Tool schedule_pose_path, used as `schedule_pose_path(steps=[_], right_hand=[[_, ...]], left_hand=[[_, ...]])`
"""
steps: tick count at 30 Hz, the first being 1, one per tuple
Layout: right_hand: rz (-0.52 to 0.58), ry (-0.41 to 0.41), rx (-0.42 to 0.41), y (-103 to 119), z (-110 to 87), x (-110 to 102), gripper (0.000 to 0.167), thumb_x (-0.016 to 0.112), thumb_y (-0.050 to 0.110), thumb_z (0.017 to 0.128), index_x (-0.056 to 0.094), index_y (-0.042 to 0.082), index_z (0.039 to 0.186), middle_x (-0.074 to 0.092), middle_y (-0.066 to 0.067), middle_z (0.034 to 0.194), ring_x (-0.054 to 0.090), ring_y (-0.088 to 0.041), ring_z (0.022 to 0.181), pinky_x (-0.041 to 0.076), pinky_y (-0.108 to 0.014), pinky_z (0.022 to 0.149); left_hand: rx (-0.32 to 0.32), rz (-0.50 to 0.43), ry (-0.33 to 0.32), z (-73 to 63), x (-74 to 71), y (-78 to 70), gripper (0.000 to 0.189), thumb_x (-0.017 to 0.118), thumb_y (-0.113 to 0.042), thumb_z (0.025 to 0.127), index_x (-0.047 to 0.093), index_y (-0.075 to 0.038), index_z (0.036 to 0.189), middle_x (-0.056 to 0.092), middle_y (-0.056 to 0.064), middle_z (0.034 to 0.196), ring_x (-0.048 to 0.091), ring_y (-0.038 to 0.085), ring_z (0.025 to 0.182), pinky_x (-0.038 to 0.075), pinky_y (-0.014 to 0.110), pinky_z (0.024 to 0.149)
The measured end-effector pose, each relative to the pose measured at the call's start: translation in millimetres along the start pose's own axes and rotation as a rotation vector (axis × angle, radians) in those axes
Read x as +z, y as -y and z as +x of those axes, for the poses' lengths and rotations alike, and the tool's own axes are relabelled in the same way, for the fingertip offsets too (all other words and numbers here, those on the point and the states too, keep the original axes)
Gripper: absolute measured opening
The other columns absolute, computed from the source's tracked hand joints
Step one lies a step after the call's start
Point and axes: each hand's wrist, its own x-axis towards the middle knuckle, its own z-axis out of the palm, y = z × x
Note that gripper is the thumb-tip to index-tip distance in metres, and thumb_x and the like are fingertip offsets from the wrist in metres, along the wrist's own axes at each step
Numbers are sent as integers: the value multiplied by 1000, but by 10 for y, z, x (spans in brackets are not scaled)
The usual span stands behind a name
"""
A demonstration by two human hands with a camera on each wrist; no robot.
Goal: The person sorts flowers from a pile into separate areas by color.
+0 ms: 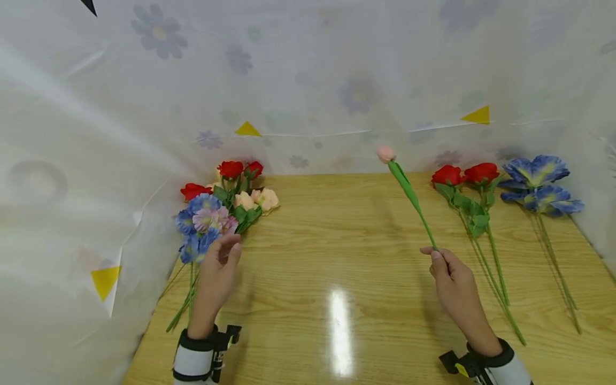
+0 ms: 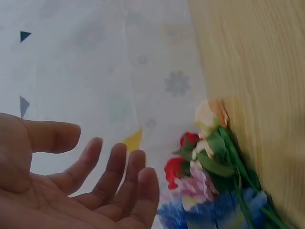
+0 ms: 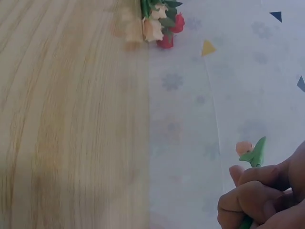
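My right hand pinches the green stem of a pink artificial tulip, its bud tilted up and to the left above the table. In the right wrist view the tulip bud shows beyond the curled fingers. Empty, my left hand hovers beside a pile of artificial flowers at the left, fingers loosely bent. That pile has blue flowers, a pink-purple flower, red roses and peach flowers. In the left wrist view, the left hand's fingers are spread apart near the pink flower.
Two red roses with long stems lie at the right of the wooden table. Farther right lie blue flowers. A pale flower-printed sheet with yellow triangles rises behind the table and along its sides.
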Motion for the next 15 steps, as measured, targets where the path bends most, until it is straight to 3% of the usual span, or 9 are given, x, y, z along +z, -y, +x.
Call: schedule_pose_path(steps=[4,10,15], right_hand=[[-63,-1,12,-143,58,-85,44,31,30,110,58,2,130,48,-5,70,27,-11,41,31,-30,39],[-121,25,14,-295,100,-147,43,29,24,110,56,-3,131,56,-10,79,32,-11,44,32,-29,43],[-155,66,50,-401,119,-186,46,25,21,110,52,-8,133,60,-16,86,32,-11,44,33,-28,43]], left_hand=[[-68,164,-60,-5,-140,157,37,47,-24,105,53,-1,134,50,22,135,52,35,120,43,54,99],[-116,346,-172,-41,-240,310,32,51,-17,103,58,4,127,53,25,123,56,37,102,47,50,79],[-106,382,-369,-39,-271,353,32,56,-15,100,57,4,126,53,22,108,52,34,90,42,42,70]])
